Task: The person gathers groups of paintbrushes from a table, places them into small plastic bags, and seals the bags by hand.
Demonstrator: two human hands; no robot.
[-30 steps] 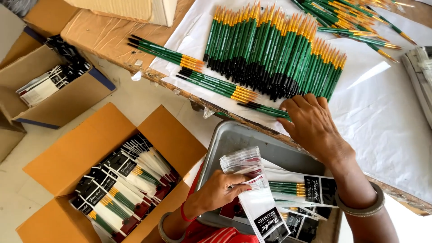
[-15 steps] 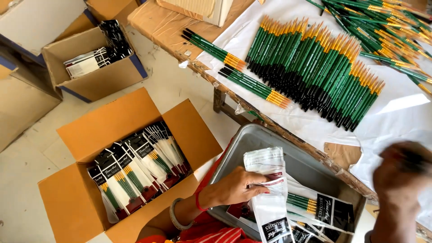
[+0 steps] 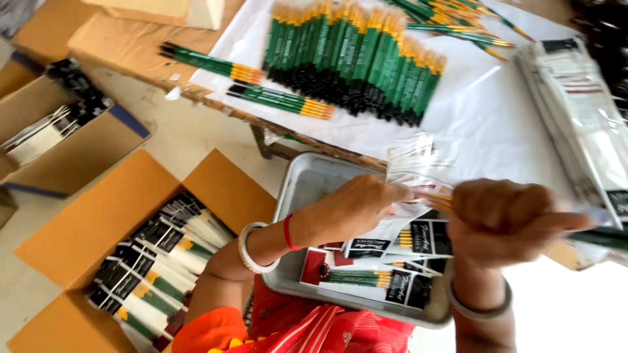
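Holding a clear plastic sleeve (image 3: 418, 171) at its mouth, our left hand (image 3: 356, 212) is closed around the film, just above the grey metal tray (image 3: 307, 186) in our lap. Our right hand (image 3: 507, 219) is a fist clamped around a small bunch of green paintbrushes (image 3: 605, 236); their yellow-banded ends (image 3: 439, 199) poke out toward the sleeve, and the green handles trail off to the right, blurred. The two hands almost touch, and the brush ends sit right at the sleeve's opening; we cannot tell whether they are inside it.

In the tray, below the hands, lie finished packs (image 3: 383, 281) with black header cards. More filled packs stand in rows in the open cardboard box (image 3: 98, 222) on the floor to our left. On the white-covered table (image 3: 497, 124) ahead lies a fanned row of loose green brushes (image 3: 356, 59), and a stack of empty sleeves (image 3: 582, 111) sits at its right.

We judge the risk to be at the sleeve mouth: the film is thin and limp, so a brush end could catch its edge, crumple it or split the seam. The bunch is held in one fist, so a loose brush could slide out and drop into the tray or onto the floor. Uneven brush ends could also jam the opening.
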